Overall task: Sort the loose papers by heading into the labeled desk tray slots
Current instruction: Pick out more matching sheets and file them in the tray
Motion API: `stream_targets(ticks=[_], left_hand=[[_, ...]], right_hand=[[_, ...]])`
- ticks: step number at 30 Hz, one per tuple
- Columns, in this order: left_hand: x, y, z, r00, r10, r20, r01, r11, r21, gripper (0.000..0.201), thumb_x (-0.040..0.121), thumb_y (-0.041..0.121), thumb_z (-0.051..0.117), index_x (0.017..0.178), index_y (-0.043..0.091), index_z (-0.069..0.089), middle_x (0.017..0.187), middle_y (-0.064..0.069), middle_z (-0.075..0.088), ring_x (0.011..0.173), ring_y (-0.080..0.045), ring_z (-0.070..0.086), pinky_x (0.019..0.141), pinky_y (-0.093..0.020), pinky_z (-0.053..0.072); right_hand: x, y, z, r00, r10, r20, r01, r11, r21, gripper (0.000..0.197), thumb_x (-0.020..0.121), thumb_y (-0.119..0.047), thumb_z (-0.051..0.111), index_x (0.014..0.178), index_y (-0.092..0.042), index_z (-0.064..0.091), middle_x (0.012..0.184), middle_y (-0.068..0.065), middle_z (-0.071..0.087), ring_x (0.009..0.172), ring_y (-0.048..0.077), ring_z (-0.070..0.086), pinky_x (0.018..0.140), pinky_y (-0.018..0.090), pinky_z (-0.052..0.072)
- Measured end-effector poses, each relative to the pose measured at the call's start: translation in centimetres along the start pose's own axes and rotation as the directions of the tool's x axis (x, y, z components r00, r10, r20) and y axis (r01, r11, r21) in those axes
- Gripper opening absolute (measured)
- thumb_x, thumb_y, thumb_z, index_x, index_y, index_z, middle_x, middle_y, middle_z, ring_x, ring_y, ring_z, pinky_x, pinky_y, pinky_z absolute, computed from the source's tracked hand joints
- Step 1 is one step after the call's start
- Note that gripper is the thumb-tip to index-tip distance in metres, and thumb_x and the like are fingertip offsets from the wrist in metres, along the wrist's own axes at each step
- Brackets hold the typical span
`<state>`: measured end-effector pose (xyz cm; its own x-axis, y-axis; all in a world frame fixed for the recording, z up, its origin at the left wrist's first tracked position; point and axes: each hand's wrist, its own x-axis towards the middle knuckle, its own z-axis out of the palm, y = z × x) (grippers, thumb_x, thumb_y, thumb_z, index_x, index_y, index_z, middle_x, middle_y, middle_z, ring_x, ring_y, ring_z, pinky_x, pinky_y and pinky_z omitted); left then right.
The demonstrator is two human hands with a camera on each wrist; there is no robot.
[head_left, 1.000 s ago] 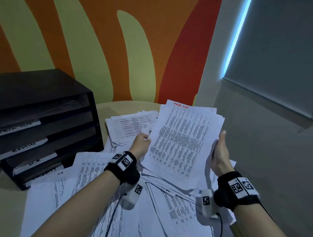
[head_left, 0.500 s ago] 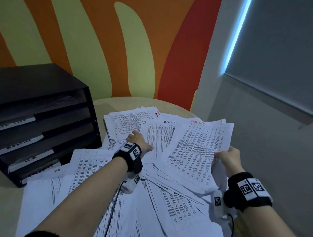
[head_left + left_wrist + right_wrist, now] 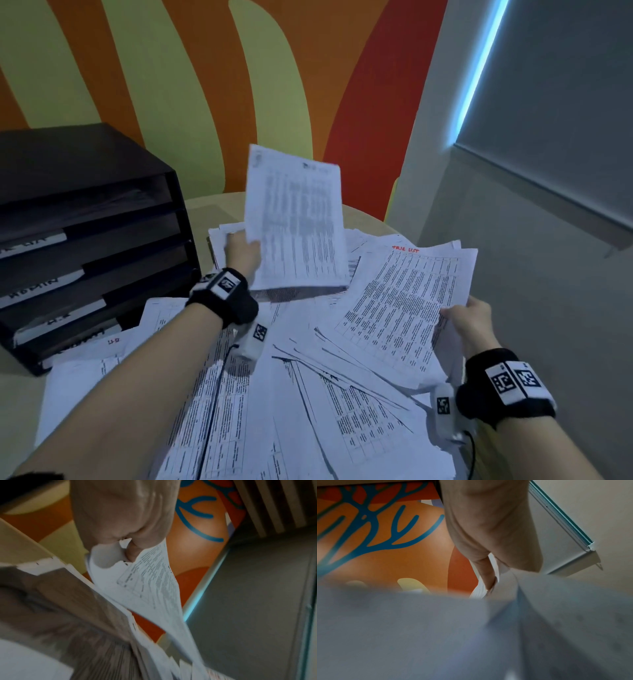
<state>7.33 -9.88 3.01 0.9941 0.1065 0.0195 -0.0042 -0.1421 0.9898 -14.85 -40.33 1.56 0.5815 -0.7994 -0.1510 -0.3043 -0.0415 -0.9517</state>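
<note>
A black desk tray (image 3: 102,192) with several labeled slots stands at the left of the round table. Loose printed papers (image 3: 308,394) lie heaped over the tabletop. My left hand (image 3: 241,251) pinches a printed sheet (image 3: 296,219) by its lower left edge and holds it upright and blurred above the heap; the left wrist view shows the left hand (image 3: 126,539) curled on that sheet (image 3: 154,577). My right hand (image 3: 467,317) grips a stack of sheets with a red "TASK LIST" heading (image 3: 406,301) by its right edge, low over the heap. In the right wrist view, the right hand (image 3: 489,577) is clamped on the stack (image 3: 556,615).
The tray's slots hold some papers behind white labels (image 3: 34,245). A painted wall (image 3: 239,85) rises just behind the table. The table's edge (image 3: 370,214) curves off to the right, with a grey wall and lit window blind (image 3: 548,102) beyond.
My left hand has let go of the stack, picked one sheet off the heap and lifted it upright. My right hand has lowered the task list stack toward the heap.
</note>
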Motion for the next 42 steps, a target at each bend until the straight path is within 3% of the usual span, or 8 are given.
stream_targets(ticks=[5,11,16,20,25,32,38,42], left_hand=[[1.9,1.3,-3.8,1.000,-0.019,0.018,0.021,0.992,-0.128,0.028,0.096,0.003,0.053,0.122,0.003,0.062,0.111,-0.007,0.065,0.105,-0.026,0.062,0.096,-0.041,0.048],[-2.7,2.0,-3.1,0.941,-0.033,0.338,0.028,0.999,0.019,0.017,0.098,0.002,0.049,0.110,0.003,0.061,0.100,-0.013,0.064,0.093,-0.029,0.059,0.078,-0.036,0.049],[-5.9,1.1,-0.6,0.865,-0.057,0.498,-0.007,0.992,0.125,0.031,0.102,0.019,0.047,0.130,0.007,0.054,0.119,-0.014,0.064,0.100,-0.029,0.062,0.084,-0.037,0.051],[-7.2,1.5,1.0,0.866,-0.046,0.498,-0.021,0.992,0.128,0.033,0.098,0.016,0.052,0.127,0.001,0.048,0.124,-0.024,0.057,0.086,-0.022,0.055,0.072,-0.030,0.045],[-8.6,4.5,0.3,0.871,0.068,0.487,-0.024,0.995,-0.095,0.054,0.089,0.000,0.062,0.127,0.025,0.033,0.124,-0.003,0.059,0.098,-0.016,0.064,0.064,-0.025,0.052],[-9.4,10.6,-3.2,0.871,0.395,0.291,-0.290,0.892,-0.346,0.023,0.083,0.003,0.073,0.094,0.021,0.064,0.093,0.006,0.070,0.081,-0.001,0.069,0.076,-0.020,0.053],[-7.7,9.9,-7.8,0.870,0.355,0.342,-0.216,0.898,-0.383,0.051,0.076,0.013,0.076,0.122,-0.003,0.061,0.114,-0.010,0.070,0.105,-0.023,0.068,0.093,-0.035,0.055],[-7.3,5.7,-8.3,0.852,0.240,0.465,-0.129,0.958,-0.257,0.036,0.083,0.005,0.071,0.119,0.000,0.065,0.120,-0.015,0.067,0.112,-0.026,0.065,0.104,-0.045,0.047]], right_hand=[[-0.2,-0.6,0.8,1.000,-0.013,0.023,0.011,0.999,0.047,0.030,0.089,0.012,0.052,0.114,-0.001,0.063,0.111,0.015,0.064,0.101,0.030,0.060,0.090,0.037,0.046],[-1.2,-2.0,2.4,0.990,-0.074,0.123,0.051,0.982,0.182,0.031,0.088,0.010,0.055,0.116,-0.003,0.061,0.115,0.016,0.065,0.108,0.034,0.061,0.099,0.048,0.047],[-3.0,-3.8,4.2,0.984,-0.129,0.125,0.099,0.970,0.222,0.014,0.088,-0.014,0.052,0.081,-0.007,0.062,0.101,0.024,0.069,0.087,0.031,0.065,0.074,0.033,0.044],[-4.6,-5.9,4.4,0.983,-0.158,0.098,0.110,0.918,0.381,0.044,0.097,-0.049,0.047,0.120,-0.014,0.062,0.120,0.002,0.064,0.103,0.017,0.060,0.092,0.034,0.046],[-6.7,-8.2,4.4,0.907,-0.415,0.075,0.383,0.885,0.266,0.027,0.089,0.001,0.059,0.114,-0.009,0.062,0.104,-0.002,0.069,0.104,0.021,0.065,0.093,0.040,0.052],[-9.7,-13.4,5.5,0.791,-0.611,0.013,0.536,0.704,0.466,0.024,0.097,-0.004,0.053,0.120,-0.002,0.055,0.109,0.001,0.068,0.101,0.010,0.067,0.089,0.028,0.053],[-11.1,-12.6,7.0,0.771,-0.617,0.160,0.476,0.724,0.499,0.039,0.089,-0.008,0.067,0.125,-0.005,0.051,0.119,0.012,0.066,0.109,0.025,0.065,0.095,0.043,0.053],[-11.1,-10.4,8.2,0.809,-0.512,0.289,0.400,0.839,0.368,0.034,0.091,-0.003,0.062,0.122,-0.010,0.049,0.114,0.006,0.065,0.106,0.020,0.065,0.098,0.050,0.049]])
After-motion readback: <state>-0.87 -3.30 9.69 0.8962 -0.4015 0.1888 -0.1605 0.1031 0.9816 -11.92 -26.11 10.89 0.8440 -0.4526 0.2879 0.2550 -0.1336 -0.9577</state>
